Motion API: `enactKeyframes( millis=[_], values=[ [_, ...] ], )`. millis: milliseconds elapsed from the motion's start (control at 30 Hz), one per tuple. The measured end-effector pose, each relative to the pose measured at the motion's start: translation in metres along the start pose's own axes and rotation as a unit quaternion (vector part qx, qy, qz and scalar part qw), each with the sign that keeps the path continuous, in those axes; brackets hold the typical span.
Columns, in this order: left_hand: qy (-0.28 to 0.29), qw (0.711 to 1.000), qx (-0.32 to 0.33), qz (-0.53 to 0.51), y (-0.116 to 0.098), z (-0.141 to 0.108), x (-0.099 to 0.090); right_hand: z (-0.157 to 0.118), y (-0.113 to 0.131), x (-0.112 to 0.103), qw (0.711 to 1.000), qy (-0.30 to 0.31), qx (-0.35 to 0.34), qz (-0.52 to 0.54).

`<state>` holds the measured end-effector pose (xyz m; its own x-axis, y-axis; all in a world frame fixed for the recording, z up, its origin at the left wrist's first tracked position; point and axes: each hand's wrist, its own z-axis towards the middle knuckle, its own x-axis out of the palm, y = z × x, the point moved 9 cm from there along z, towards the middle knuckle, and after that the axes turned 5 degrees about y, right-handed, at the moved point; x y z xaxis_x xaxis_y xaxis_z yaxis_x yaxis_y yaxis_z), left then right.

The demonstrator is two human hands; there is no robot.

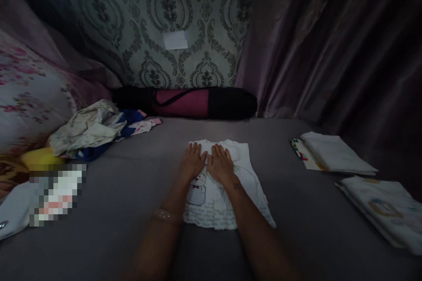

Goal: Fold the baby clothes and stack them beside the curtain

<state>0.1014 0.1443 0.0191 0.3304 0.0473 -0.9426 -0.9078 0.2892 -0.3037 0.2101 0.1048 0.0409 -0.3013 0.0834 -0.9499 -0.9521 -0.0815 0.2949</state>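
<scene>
A small white garment (pixel 253 184) with a bear print and lines of lettering lies spread on the grey sheet in front of me. Flat on its upper left part rests my left hand (pixel 193 162), fingers stretched out and pointing away. Beside it, thumbs almost touching, my right hand (pixel 220 162) presses on the upper middle of the cloth, fingers extended too. Neither hand grips anything. My forearms cover parts of the garment's lower edges.
On the right lie a folded white cloth (pixel 341 153) and a folded printed cloth (pixel 385 208). A crumpled clothes pile (pixel 92 129) sits at the left by a floral pillow (pixel 29 92). A long black and maroon bag (pixel 184 102) lies along the patterned wall.
</scene>
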Motion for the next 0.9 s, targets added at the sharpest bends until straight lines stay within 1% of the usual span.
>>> enactKeyframes(
  millis=[100,167,300,367,400,467,533,567,600,633,733,800,900],
  values=[
    [0.001,1.000,-0.011,0.001,0.004,0.000,0.001,-0.001,-0.012,-0.003,0.999,-0.014,0.036,-0.008],
    [0.009,1.000,-0.015,0.000,0.006,0.000,0.003,-0.002,-0.017,-0.003,0.999,-0.016,0.049,-0.011],
    [0.010,1.000,-0.008,0.002,0.004,-0.001,0.001,-0.003,-0.019,-0.004,0.999,-0.015,0.051,-0.011],
    [0.009,1.000,-0.008,0.005,0.001,-0.003,-0.003,-0.001,-0.020,-0.009,0.999,-0.017,0.042,-0.006],
    [0.005,1.000,-0.011,0.006,-0.001,-0.003,-0.006,-0.001,-0.021,-0.015,0.999,-0.027,0.038,-0.006],
    [-0.021,1.000,-0.012,0.010,-0.007,-0.004,-0.015,0.000,-0.029,-0.031,0.996,-0.071,0.043,-0.009],
    [-0.058,0.998,0.005,0.014,-0.016,-0.004,-0.023,-0.001,-0.043,-0.046,0.990,-0.121,0.070,-0.014],
    [-0.069,0.997,0.015,0.013,-0.020,-0.004,-0.025,-0.002,-0.053,-0.050,0.987,-0.133,0.089,-0.014],
    [-0.067,0.997,0.020,0.008,-0.022,-0.003,-0.023,-0.003,-0.062,-0.049,0.985,-0.132,0.110,-0.011],
    [-0.054,0.998,0.018,0.002,-0.022,-0.001,-0.019,-0.003,-0.071,-0.046,0.984,-0.121,0.131,-0.007],
    [0.012,1.000,-0.011,-0.013,-0.013,0.002,0.000,-0.005,-0.090,-0.029,0.982,-0.074,0.177,-0.003],
    [0.033,0.999,-0.021,-0.013,-0.009,0.003,0.006,-0.005,-0.094,-0.022,0.981,-0.062,0.182,-0.009],
    [0.029,0.999,-0.014,-0.014,-0.008,0.001,0.005,-0.005,-0.094,-0.019,0.982,-0.058,0.178,-0.014]
  ],
)
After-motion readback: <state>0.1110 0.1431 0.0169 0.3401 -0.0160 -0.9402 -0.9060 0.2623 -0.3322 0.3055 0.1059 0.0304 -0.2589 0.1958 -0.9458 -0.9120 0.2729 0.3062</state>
